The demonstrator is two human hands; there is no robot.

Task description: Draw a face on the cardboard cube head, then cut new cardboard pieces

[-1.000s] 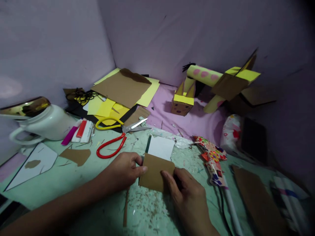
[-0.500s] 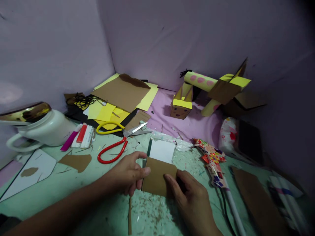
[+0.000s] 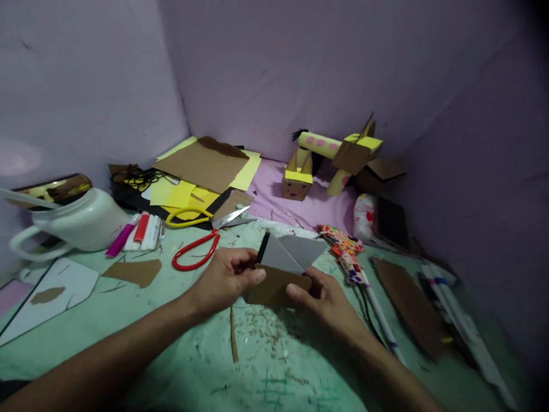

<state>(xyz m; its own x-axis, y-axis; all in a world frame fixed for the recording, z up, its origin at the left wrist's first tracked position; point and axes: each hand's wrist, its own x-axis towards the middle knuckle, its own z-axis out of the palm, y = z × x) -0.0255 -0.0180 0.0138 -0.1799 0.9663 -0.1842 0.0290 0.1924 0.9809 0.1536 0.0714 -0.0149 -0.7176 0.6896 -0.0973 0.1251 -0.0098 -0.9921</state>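
Observation:
My left hand (image 3: 225, 278) and my right hand (image 3: 325, 294) both grip a small folded piece of cardboard (image 3: 281, 269), brown outside and grey-white inside, lifted a little off the green work surface (image 3: 128, 320). The left thumb and fingers pinch its left edge. On the other side, the right fingers curl round the right edge. Its upper flap stands tilted up with a dark strip at the left corner. A thin brown cardboard strip (image 3: 233, 342) lies on the surface just below the hands.
Red-and-yellow scissors (image 3: 201, 237) lie beyond the left hand. A patterned glue gun (image 3: 345, 252) lies to the right. Markers (image 3: 137, 232) and a white pot (image 3: 72, 220) sit at left. Yellow paper and cardboard sheets (image 3: 201, 166) lie behind, cardboard figures (image 3: 326, 160) at the back, brown cardboard (image 3: 407, 306) at right.
The folded cardboard piece has been lifted off the surface and its white flap has tilted up. Both hands stay on its edges. The camera view has pulled back and shifted.

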